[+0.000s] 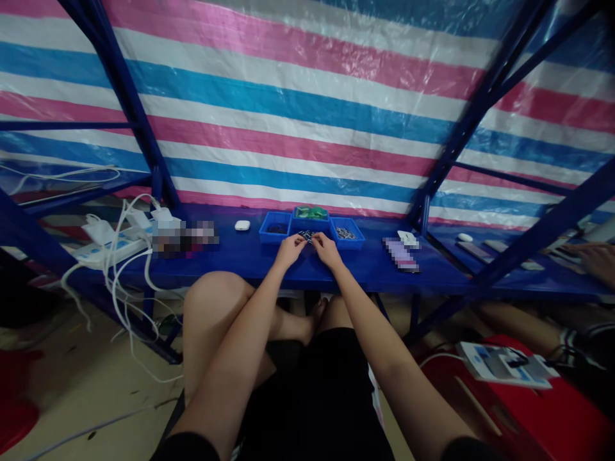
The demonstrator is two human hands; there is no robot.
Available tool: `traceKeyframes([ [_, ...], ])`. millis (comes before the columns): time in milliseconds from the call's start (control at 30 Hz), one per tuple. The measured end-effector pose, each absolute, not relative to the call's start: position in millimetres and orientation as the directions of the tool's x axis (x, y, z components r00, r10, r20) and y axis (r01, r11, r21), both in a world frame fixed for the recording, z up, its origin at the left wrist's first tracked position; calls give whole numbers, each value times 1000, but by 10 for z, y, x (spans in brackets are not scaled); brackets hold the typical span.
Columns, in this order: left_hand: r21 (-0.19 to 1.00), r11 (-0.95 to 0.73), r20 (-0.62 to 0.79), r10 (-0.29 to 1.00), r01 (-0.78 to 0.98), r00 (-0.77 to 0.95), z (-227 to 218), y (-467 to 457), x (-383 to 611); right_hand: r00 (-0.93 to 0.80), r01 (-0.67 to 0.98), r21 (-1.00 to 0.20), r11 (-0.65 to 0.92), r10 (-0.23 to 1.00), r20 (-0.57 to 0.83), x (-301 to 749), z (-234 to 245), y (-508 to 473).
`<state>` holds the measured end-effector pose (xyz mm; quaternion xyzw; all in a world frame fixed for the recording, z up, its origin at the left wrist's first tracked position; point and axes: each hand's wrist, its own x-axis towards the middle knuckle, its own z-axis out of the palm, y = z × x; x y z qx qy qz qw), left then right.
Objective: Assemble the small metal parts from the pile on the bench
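My left hand (290,250) and my right hand (326,249) meet over the blue bench, fingertips pinched close together. Small dark and silvery pieces (308,236) lie right at the fingertips; whatever is held between them is too small to name. Just left of my left hand stands a blue tray (273,238) with dark little parts. Behind both hands, a middle blue tray (311,225) has green items (310,213) in it. Beside my right hand, another blue tray (350,244) contains many small silvery parts (344,233).
A white earbud case (243,225) lies left of the trays. Power strips with tangled white cables (113,253) crowd the bench's left end. A purple phone-like object (401,255) is to the right. Blue frame posts (446,147) slant upward; another person's hand (598,261) shows far right.
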<state>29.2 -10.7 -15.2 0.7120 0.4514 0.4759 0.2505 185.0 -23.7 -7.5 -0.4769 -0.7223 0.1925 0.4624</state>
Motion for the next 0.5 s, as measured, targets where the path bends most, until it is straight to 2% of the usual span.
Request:
traceKeyframes([
  [500,788,-496,478,866,364,146,-157,-103,304,-97,519,-736,434,886,454,1849,-60,-257],
])
